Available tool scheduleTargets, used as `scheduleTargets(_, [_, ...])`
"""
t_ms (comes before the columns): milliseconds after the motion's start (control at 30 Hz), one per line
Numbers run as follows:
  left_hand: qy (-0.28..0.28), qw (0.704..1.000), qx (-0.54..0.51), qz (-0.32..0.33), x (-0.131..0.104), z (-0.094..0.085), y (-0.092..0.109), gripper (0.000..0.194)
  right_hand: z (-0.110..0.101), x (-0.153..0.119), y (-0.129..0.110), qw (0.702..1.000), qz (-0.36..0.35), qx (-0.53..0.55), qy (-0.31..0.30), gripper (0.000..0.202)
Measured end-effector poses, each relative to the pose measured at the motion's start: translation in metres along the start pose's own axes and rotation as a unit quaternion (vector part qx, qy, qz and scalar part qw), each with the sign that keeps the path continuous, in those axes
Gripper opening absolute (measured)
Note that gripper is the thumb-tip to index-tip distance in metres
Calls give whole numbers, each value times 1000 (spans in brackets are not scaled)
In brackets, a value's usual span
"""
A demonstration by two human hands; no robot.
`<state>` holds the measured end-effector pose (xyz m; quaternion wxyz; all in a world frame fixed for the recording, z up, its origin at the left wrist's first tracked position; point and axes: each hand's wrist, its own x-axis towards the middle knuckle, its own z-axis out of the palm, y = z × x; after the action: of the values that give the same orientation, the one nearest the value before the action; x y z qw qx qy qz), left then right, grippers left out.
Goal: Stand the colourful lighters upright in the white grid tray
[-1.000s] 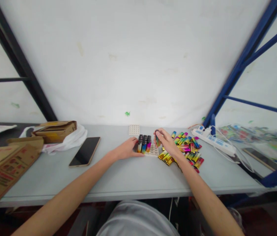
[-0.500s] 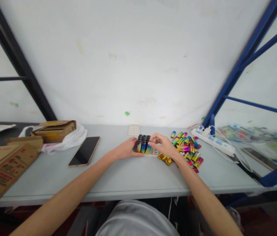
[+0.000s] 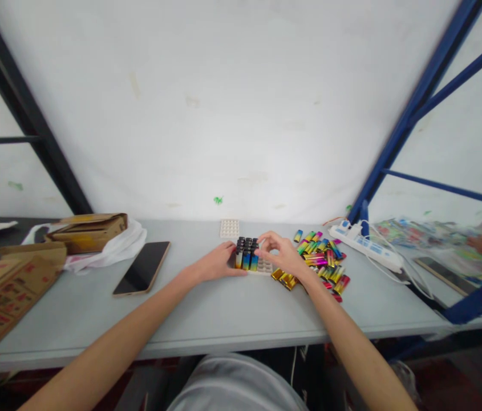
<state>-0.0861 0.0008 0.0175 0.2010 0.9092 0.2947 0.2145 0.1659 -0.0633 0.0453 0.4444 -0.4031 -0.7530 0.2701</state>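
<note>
A second ago my right hand (image 3: 283, 256) held a tube above the tray (image 3: 266, 266); now it's at the tubes (image 3: 246, 260) standing in it, grip unclear to me. My left hand (image 3: 218, 264), spread, flanks them.

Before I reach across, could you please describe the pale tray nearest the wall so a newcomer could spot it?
Start at the white wall and find its central small green mark above the grey table. Just below, slightly right, lies a little pale grid tray. Unlike the nearer tray between the left hand and right hand, it carries no upright black-topped pieces.
</note>
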Motion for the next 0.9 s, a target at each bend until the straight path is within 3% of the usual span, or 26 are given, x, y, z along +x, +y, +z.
scheduleTargets(167, [1,1000,12,-4,1,2,-5,70,-38,0,24,977,19,-160,140,23])
scheduleTargets(267, [2,1000,12,-4,1,2,-7,71,-57,-5,44,947,31,-271,169,11])
scheduleTargets(433, [-3,1000,24,-7,1,3,-8,72,-75,-15,53,964,76,-251,43,12])
scheduleTargets(533, [-7,1000,27,-11,1,3,-7,71,-85,-20,49,973,81,-215,7,15])
scheduleTargets(700, [-20,999,28,-18,1,1,-5,73,-94,-23,52,961,97,-239,-97,8])
scheduleTargets(900, [1,999,27,-29,2,2,-5,71,-82,-20,53,943,145,-282,-101,3])
